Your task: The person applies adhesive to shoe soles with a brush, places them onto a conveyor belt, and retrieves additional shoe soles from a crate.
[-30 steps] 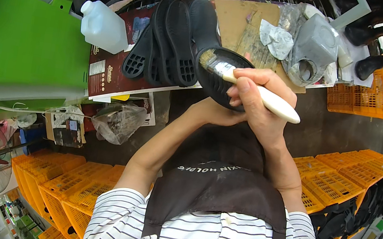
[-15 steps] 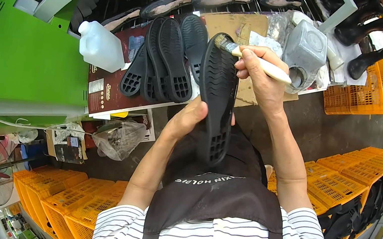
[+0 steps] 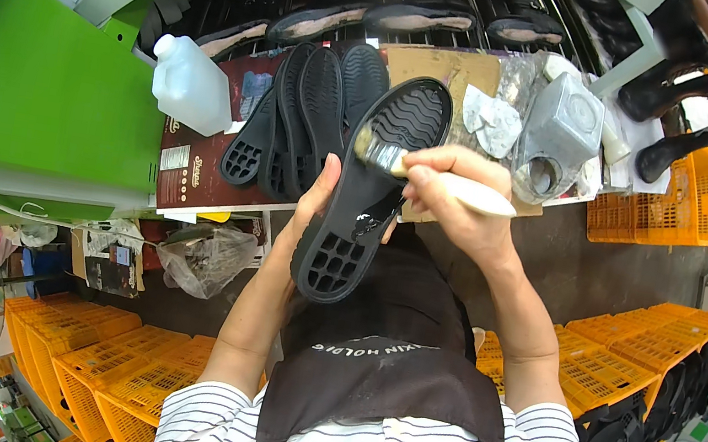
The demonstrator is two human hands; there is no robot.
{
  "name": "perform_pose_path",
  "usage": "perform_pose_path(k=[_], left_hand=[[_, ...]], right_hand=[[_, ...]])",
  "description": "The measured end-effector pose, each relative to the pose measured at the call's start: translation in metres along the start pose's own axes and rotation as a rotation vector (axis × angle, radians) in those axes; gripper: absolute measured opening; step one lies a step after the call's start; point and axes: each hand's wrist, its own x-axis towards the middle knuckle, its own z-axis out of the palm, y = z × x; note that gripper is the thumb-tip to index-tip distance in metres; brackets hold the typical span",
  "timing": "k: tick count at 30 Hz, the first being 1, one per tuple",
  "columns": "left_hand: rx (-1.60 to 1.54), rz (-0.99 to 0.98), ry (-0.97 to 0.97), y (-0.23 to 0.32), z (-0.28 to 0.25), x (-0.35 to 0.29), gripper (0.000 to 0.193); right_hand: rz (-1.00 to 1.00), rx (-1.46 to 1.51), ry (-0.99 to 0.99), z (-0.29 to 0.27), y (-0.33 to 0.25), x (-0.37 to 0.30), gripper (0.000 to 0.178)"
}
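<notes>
My left hand (image 3: 319, 190) is closed round the side of a black shoe sole (image 3: 346, 211), its thumb on the near edge and some fingers hidden beneath. The sole lies tilted in front of my apron, with a wet shine on its wavy inner face and square hollows at the heel. In my right hand (image 3: 466, 200) is a paintbrush (image 3: 461, 190) with a cream handle, gripped between thumb and fingers. Its bristles touch the sole's left rim at mid-length. Several more black soles (image 3: 319, 104) lie side by side on the table just beyond my left hand.
A white plastic jug (image 3: 193, 86) stands at the table's left. Toward the right are a crumpled white cloth (image 3: 492, 123), a clear square container (image 3: 565, 116) and an open jar (image 3: 539, 176). Black boots (image 3: 320, 23) line the rack behind. Orange crates (image 3: 631, 344) stand on both sides.
The brush has moved from the sole's toe down to its left rim at mid-length. The sole has turned, its heel swinging left and its inner face showing more.
</notes>
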Motion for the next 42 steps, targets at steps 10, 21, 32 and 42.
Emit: perform_pose_path(k=[10, 21, 32, 42], left_hand=[[-0.103, 0.016, -0.079, 0.004, -0.009, 0.005, 0.079], [-0.081, -0.023, 0.072, 0.005, -0.017, 0.011, 0.065], [-0.288, 0.046, -0.064, -0.005, -0.02, 0.002, 0.049], [-0.29, 0.191, -0.105, 0.016, -0.004, 0.022, 0.047]], right_hand=[[-0.04, 0.021, -0.13, 0.009, -0.006, -0.004, 0.015], [0.047, 0.02, -0.09, 0.01, 0.003, -0.003, 0.017], [0.013, -0.006, -0.055, 0.015, 0.001, -0.013, 0.015], [-0.049, -0.07, 0.007, 0.018, -0.003, 0.005, 0.013]])
